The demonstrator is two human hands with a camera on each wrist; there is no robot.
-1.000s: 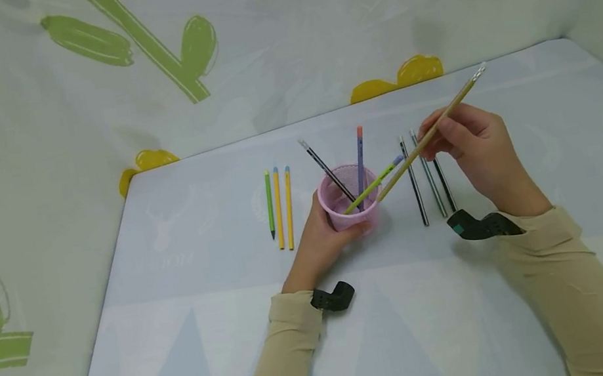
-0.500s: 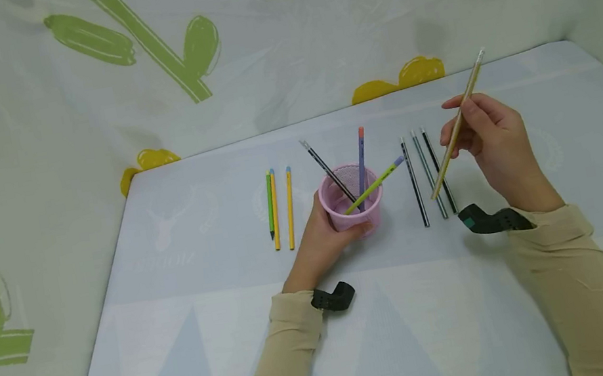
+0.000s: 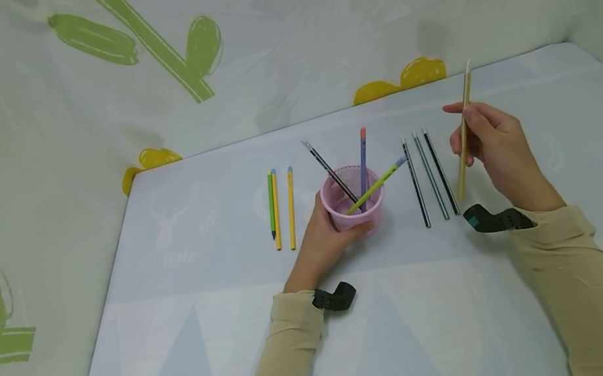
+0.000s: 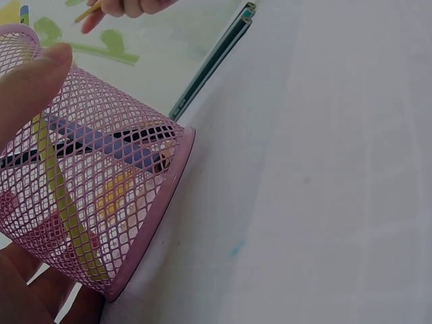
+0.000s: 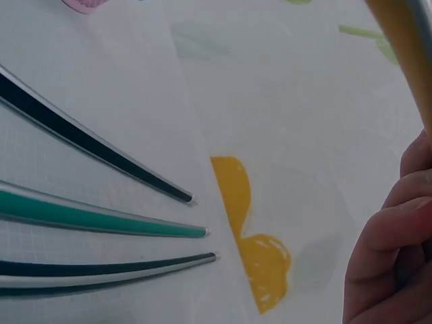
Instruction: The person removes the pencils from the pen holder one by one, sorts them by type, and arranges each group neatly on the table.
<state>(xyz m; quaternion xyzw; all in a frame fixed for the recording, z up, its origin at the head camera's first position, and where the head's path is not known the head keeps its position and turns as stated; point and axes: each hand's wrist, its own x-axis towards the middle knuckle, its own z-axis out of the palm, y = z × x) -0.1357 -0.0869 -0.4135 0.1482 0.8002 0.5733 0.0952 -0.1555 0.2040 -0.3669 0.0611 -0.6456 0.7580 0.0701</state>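
Note:
A pink mesh pencil cup (image 3: 358,224) stands mid-table, and my left hand (image 3: 322,238) grips it, thumb across the front. Leaning inside are a black pencil (image 3: 328,167), a purple pencil (image 3: 362,161) and a yellow-green pencil (image 3: 381,181); the left wrist view shows them through the mesh (image 4: 128,175). My right hand (image 3: 501,148) pinches a gold pencil (image 3: 465,140), nearly upright, its pale end up and its lower end close over the table. Just left of it lie a black-and-silver pencil (image 3: 417,185), a teal pencil (image 3: 432,179) and a black pencil (image 3: 442,174), side by side.
Left of the cup, a green pencil (image 3: 271,203) and two yellow pencils (image 3: 291,209) lie in a row on the pale patterned table (image 3: 230,333). A wall covering with green and yellow plant shapes (image 3: 289,43) rises behind the table's far edge.
My right hand has moved right, away from the cup, with the gold pencil, which has swung from slanted to nearly upright. The left hand and cup have stayed in place.

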